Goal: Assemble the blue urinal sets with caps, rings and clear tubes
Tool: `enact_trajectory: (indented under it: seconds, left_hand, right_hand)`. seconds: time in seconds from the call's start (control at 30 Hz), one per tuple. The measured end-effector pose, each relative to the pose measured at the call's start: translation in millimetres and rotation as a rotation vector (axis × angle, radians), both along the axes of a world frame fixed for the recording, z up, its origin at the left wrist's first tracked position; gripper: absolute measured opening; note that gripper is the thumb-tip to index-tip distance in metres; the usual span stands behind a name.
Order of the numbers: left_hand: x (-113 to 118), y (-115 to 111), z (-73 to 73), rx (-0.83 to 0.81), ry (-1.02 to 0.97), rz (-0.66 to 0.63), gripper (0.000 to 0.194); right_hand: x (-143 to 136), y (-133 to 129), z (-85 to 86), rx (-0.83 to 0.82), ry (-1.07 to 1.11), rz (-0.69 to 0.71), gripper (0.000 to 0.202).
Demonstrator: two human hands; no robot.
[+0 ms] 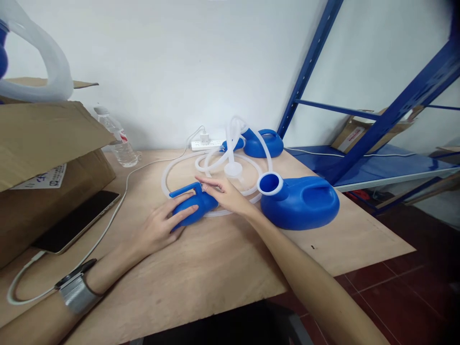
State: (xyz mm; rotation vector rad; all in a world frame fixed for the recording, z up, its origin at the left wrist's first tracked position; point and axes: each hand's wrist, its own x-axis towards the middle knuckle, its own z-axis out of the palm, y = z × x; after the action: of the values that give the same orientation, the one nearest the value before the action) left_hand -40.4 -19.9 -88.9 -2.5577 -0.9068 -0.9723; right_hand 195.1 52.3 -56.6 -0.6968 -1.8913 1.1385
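My left hand (163,227) is wrapped over a rounded blue plastic urinal cup (199,209) with a bar-like handle, resting low on the table. My right hand (223,192) pinches at the cup's upper right side, by the base of the handle; a small clear bit shows under the fingertips. Just right of my forearm lies a blue urinal bottle (302,203) with a white-rimmed open mouth. Behind my hands a translucent hose (168,167) lies in loops around a round white cap (233,169). A second blue bottle (266,144) stands farther back, with hose near its neck.
A cardboard box (53,206) fills the left side, with a phone (79,223) on a white charging cable against it. Behind stand a water bottle (120,139) and a power strip (206,144). A blue metal shelf (373,163) adjoins the wooden table (201,282) on the right.
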Motion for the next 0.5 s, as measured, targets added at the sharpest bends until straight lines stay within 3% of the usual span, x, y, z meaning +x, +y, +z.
enact_trajectory:
  seconds: [0.1,0.23,0.4,0.5]
  left_hand:
    - [1,-1,5.8,-0.064,-0.132,0.045,0.049]
    - [2,-3,10.6,-0.146,-0.325,0.115,0.061]
    - [3,-4,11.9,-0.167,-0.376,0.207,0.066]
    - [5,-3,13.1,-0.13,-0.351,0.148,0.062]
  right_hand:
    - [-3,3,-5.6,-0.072,0.094,-0.011,0.05]
    - [-4,5,-9.4,-0.14,0.127,-0.039,0.045]
    - [-5,4,-9.2,-0.252,0.121,-0.072,0.05]
    - [-8,2,-12.1,-0.207,0.114,-0.114,0.049]
